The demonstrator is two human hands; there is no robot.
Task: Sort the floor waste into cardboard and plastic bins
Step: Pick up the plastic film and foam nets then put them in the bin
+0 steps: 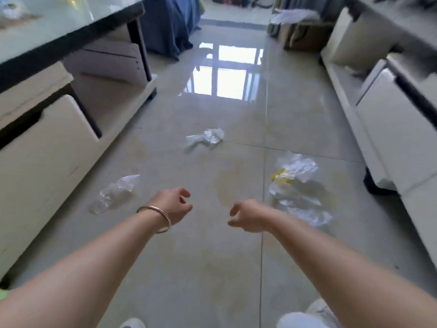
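1. Head view: we are looking down a glossy tiled floor point(236, 268) running between a low cabinet point(47, 143) along its left edge and a white unit point(390, 129) along its right edge.
2. Both our arms are reaching forward over the middle of the floor. The left hand point(173, 204) (a thin bangle point(157, 218) is sitting on that wrist) is hanging with fingers loosely curled and spread, holding nothing; the right hand point(246, 215) is doing the same, empty and apart from every piece.
3. Three lots of plastic waste are lying ahead: a clear crumpled bag point(115, 194) near the left edge, just left of the left hand; a small white wad point(205, 138) farther out at mid-floor; and a bigger heap of clear wrapping with a yellow strip point(298, 188) toward the right edge, just beyond the right hand.
4. No cardboard scraps are showing, and we cannot tell where the bins are standing (brown boxes point(305, 36) at the far right may be them, too blurred to say).
5. We judge the step in hand to be picking up plastic. Doing it well means pinching each film at a bunched fold, not flat against the tile, and gathering the loose heap into one handful so nothing is trailing.
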